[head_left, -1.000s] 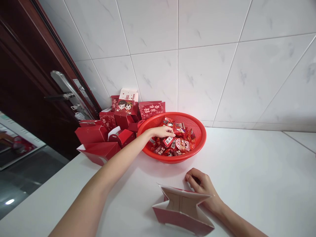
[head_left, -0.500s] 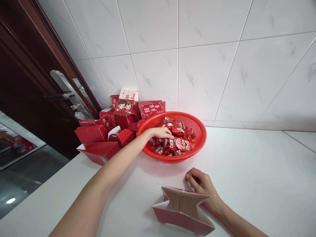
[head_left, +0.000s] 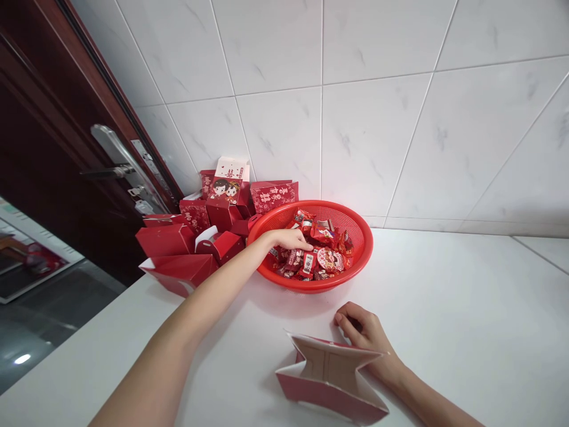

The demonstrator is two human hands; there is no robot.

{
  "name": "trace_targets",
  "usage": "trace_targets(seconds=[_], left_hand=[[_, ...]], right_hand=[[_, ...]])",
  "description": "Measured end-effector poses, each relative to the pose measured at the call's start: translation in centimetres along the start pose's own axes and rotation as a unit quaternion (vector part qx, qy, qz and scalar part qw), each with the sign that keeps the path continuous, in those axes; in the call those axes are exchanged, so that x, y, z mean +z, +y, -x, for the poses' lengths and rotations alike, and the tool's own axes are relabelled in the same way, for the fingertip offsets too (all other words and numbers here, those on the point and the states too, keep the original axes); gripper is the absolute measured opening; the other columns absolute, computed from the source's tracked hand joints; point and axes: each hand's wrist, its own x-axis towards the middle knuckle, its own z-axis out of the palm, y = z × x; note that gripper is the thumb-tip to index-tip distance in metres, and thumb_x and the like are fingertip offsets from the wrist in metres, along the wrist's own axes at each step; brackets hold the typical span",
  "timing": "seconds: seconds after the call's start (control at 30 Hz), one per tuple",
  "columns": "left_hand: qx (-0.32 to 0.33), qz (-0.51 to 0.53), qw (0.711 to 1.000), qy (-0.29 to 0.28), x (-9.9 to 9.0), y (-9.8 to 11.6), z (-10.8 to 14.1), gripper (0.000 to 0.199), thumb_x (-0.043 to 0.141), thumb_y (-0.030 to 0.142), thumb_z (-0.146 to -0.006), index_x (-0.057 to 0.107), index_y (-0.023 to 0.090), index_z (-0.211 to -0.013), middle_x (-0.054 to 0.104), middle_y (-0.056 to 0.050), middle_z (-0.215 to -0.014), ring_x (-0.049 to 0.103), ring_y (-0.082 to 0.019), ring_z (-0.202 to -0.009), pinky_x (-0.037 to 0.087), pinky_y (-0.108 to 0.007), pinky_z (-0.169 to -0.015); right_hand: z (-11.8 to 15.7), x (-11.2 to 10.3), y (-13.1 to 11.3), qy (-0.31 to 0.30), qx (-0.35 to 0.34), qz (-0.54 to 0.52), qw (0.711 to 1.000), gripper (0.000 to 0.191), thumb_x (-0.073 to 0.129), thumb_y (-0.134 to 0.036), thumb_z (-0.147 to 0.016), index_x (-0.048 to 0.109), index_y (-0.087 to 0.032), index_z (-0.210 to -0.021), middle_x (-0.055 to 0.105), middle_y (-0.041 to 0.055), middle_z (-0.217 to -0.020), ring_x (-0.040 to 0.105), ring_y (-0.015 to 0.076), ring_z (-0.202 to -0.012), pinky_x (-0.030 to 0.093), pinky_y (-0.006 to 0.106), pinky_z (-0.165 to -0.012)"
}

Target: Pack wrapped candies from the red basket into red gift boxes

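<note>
My left hand [head_left: 291, 239] reaches into a red plastic basket [head_left: 365, 255] full of wrapped candies [head_left: 326, 234]. One finger stretches out over the candies; the other fingertips are hidden among them, and no candy shows in its grip. Just below the fingers lies a red candy packet with a white label [head_left: 308, 264]. My right hand [head_left: 362, 326] rests on the white tabletop, fingers curled in a loose fist with nothing visible inside. In front of it stands a red paper box [head_left: 329, 391], its top open and its brown inside bare; the wrist is partly behind the box.
Several red gift boxes [head_left: 171, 240], some printed with cartoon figures, crowd the table left of the basket. Behind rises a tiled wall [head_left: 280, 59]. A dark wooden door [head_left: 53, 118] with a metal handle [head_left: 111, 172] stands at the left, beyond the table's edge.
My left hand has shifted slightly among the candies, and the packet with the white label has turned and slid a little nearer. My right hand and the paper box stay put.
</note>
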Motion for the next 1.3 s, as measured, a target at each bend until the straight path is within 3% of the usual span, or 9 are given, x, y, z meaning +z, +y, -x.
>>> trace_targets(seconds=[0.27,0.37,0.43,0.57,0.7,0.87,0.97,1.13,1.3], left_hand=[[-0.012,-0.006,1.000,0.006,-0.1,-0.3,-0.2,0.057,0.063,0.073,-0.076,0.065,0.017,-0.066,0.054,0.000,-0.057,0.045,-0.014,-0.058,0.033,-0.028,-0.057],[-0.004,-0.009,1.000,0.001,-0.2,-0.2,-0.2,0.044,0.060,0.059,-0.083,0.075,0.018,-0.086,0.072,-0.004,-0.088,0.060,-0.019,-0.083,0.042,-0.024,-0.068],[0.004,-0.005,1.000,-0.012,-0.4,-0.1,-0.1,0.037,0.060,0.049,-0.082,0.076,0.021,-0.100,0.074,-0.003,-0.107,0.062,-0.021,-0.099,0.045,-0.023,-0.075],[0.012,0.032,0.995,-0.094,-0.9,-0.4,-0.1,0.053,0.067,0.033,-0.067,0.072,0.023,-0.120,0.075,-0.001,-0.093,0.066,-0.021,-0.089,0.048,-0.024,-0.069],[0.052,0.051,0.988,-0.133,-1.0,-1.2,-0.2,0.055,0.072,0.022,-0.056,0.075,0.022,-0.111,0.074,0.002,-0.083,0.065,-0.020,-0.082,0.050,-0.025,-0.071],[0.044,0.088,0.992,-0.073,-0.8,-0.7,0.3,0.042,0.068,0.019,-0.062,0.077,0.019,-0.103,0.069,0.002,-0.071,0.062,-0.016,-0.069,0.047,-0.024,-0.063],[0.040,0.163,0.986,-0.011,-0.7,0.2,0.9,0.029,0.064,0.017,-0.066,0.077,0.016,-0.092,0.068,0.002,-0.069,0.062,-0.015,-0.069,0.049,-0.024,-0.066],[0.025,0.266,0.963,0.031,-0.5,0.8,1.0,0.012,0.066,0.016,-0.067,0.073,0.015,-0.078,0.070,0.000,-0.074,0.064,-0.015,-0.072,0.051,-0.024,-0.063],[0.026,0.312,0.949,0.038,-0.5,1.0,0.9,0.008,0.067,0.020,-0.072,0.071,0.014,-0.071,0.068,-0.002,-0.068,0.062,-0.013,-0.061,0.051,-0.023,-0.057]], right_hand=[[0.1,0.0,0.4,0.001,0.006,-0.005,1.000,0.038,0.048,-0.049,-0.091,0.060,-0.019,-0.071,0.059,0.0031,-0.068,0.049,0.0171,-0.065,0.040,0.029,-0.062],[0.2,0.0,0.6,0.013,0.019,-0.034,0.999,0.044,0.049,-0.057,-0.091,0.061,-0.019,-0.073,0.060,0.0032,-0.069,0.050,0.0170,-0.064,0.040,0.029,-0.060],[0.5,-0.2,0.4,0.028,0.017,-0.053,0.998,0.048,0.049,-0.062,-0.091,0.061,-0.019,-0.075,0.060,0.0033,-0.070,0.051,0.0172,-0.064,0.042,0.028,-0.059],[0.7,-1.6,-2.2,0.080,-0.066,-0.025,0.994,0.043,0.051,-0.058,-0.094,0.065,-0.021,-0.077,0.065,0.0051,-0.075,0.056,0.0189,-0.068,0.047,0.030,-0.065],[-1.8,-3.5,-6.4,0.127,-0.158,0.011,0.979,0.032,0.054,-0.048,-0.095,0.065,-0.022,-0.081,0.068,0.0066,-0.079,0.059,0.0201,-0.072,0.048,0.032,-0.068],[-8.9,-4.6,-9.5,0.074,-0.165,0.054,0.982,0.019,0.054,-0.035,-0.090,0.064,-0.021,-0.084,0.069,0.0046,-0.083,0.062,0.0181,-0.072,0.049,0.032,-0.069],[-12.3,-4.3,-9.9,0.026,-0.143,0.082,0.986,0.011,0.061,-0.030,-0.086,0.066,-0.020,-0.089,0.072,0.0047,-0.094,0.066,0.0188,-0.082,0.050,0.032,-0.074],[-14.4,-3.1,-9.2,-0.065,-0.124,0.128,0.982,0.039,0.084,-0.031,-0.069,0.064,-0.020,-0.102,0.071,0.0037,-0.100,0.067,0.0204,-0.088,0.051,0.033,-0.078],[-14.7,-2.9,-8.5,-0.024,-0.123,0.118,0.985,0.016,0.066,-0.015,-0.081,0.066,-0.021,-0.096,0.073,0.0045,-0.099,0.069,0.0194,-0.087,0.053,0.035,-0.081]])
